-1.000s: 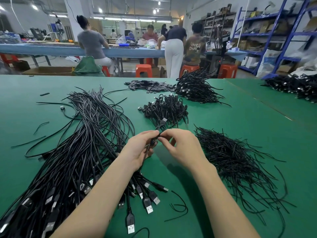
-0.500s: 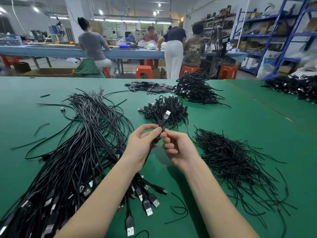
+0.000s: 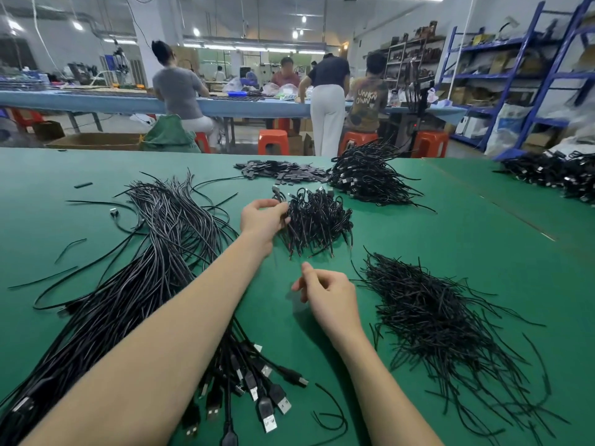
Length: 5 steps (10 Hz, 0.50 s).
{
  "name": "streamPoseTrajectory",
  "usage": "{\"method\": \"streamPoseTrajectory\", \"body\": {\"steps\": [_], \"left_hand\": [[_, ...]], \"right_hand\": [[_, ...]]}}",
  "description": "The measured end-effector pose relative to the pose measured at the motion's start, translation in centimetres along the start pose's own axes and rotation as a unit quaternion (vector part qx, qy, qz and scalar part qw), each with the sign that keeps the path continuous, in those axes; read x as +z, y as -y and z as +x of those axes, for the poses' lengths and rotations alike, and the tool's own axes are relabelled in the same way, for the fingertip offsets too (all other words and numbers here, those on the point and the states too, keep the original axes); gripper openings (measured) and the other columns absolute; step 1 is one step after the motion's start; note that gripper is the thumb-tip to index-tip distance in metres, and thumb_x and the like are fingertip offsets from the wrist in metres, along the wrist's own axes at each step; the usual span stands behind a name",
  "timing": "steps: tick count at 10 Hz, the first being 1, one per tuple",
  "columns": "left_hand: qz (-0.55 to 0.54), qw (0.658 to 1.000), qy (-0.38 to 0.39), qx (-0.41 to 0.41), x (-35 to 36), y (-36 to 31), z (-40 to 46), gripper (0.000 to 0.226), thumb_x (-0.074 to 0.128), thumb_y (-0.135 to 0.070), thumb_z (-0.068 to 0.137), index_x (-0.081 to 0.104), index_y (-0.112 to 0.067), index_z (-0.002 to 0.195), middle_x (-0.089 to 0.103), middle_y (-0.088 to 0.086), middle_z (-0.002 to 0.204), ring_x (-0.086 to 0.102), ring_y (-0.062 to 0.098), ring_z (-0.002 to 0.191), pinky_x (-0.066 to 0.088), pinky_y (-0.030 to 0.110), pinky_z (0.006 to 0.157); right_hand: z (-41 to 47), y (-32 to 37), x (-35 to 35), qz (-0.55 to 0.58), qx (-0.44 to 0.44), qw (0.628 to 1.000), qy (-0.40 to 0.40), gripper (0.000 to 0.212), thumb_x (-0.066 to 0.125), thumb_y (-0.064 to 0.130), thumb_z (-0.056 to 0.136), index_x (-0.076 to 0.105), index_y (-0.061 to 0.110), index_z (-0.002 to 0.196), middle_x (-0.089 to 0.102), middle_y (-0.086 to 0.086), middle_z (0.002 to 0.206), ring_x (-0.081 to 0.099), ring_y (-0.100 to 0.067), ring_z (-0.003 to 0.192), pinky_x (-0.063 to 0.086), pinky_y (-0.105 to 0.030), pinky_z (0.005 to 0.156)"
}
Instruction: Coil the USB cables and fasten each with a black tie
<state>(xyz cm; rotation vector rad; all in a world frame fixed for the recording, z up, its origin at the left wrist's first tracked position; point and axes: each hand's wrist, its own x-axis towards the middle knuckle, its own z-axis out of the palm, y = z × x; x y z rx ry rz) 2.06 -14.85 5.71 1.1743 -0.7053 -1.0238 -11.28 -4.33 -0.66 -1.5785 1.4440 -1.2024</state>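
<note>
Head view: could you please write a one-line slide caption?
Left hand sets a tied cable on the finished pile; right hand hovers empty beside loose black ties.

Cut off and hidden
Loose USB cables [image 3: 135, 284] partly under left forearm, cropped at bottom-left edge; far cable pile [image 3: 557, 175] clipped right.

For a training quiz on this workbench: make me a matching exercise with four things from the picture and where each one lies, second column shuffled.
Things:
1. left hand
2. right hand
3. loose black ties
4. uncoiled cables

Places:
A. heaped on the right side of the green table
B. hovering near the middle, holding nothing
C. spread in a long bundle on the left
D. at the edge of the small pile of coiled cables

Pairs: 1-D, 2-B, 3-A, 4-C
</note>
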Motion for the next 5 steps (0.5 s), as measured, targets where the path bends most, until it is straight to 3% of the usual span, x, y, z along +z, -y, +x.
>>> {"method": "streamPoseTrajectory", "body": {"steps": [1,2,3,5], "left_hand": [[0.109,0.993,-0.03,0.028,1.5,-0.4,2.8,0.012,0.076,-0.008,0.084,0.066,-0.012,0.09,0.072,0.013,0.101,0.07,0.023,0.079,0.059,0.036,0.087],[0.288,0.955,-0.012,0.073,2.2,0.0,3.9,0.02,0.074,-0.02,0.086,0.074,-0.013,0.104,0.073,0.007,0.107,0.067,0.021,0.102,0.053,0.031,0.096],[0.389,0.915,0.031,0.105,2.4,0.6,3.7,0.029,0.068,-0.029,0.092,0.072,-0.012,0.115,0.071,0.005,0.117,0.061,0.022,0.114,0.047,0.032,0.104],[0.387,0.911,0.017,0.142,1.1,0.7,2.9,0.042,0.06,-0.036,0.096,0.062,-0.011,0.13,0.064,0.005,0.13,0.056,0.022,0.122,0.041,0.031,0.107]], "right_hand": [[0.1,-0.2,0.1,0.004,0.002,1.0,-0.006,0.046,0.053,0.044,0.1,0.073,0.022,0.064,0.068,-0.007,0.063,0.045,-0.005,0.046,0.033,-0.018,0.048],[0.3,-0.3,0.2,-0.002,0.007,1.0,-0.009,0.045,0.054,0.043,0.099,0.073,0.022,0.064,0.067,-0.007,0.063,0.045,-0.006,0.046,0.034,-0.019,0.049],[0.2,-0.3,0.2,0.001,0.013,1.0,-0.006,0.044,0.054,0.042,0.099,0.073,0.022,0.065,0.066,-0.008,0.063,0.046,-0.008,0.047,0.035,-0.021,0.05],[0.1,-0.2,0.1,0.005,0.003,1.0,-0.004,0.045,0.055,0.039,0.099,0.072,0.02,0.062,0.065,-0.008,0.061,0.046,-0.009,0.048,0.035,-0.02,0.049]]}}
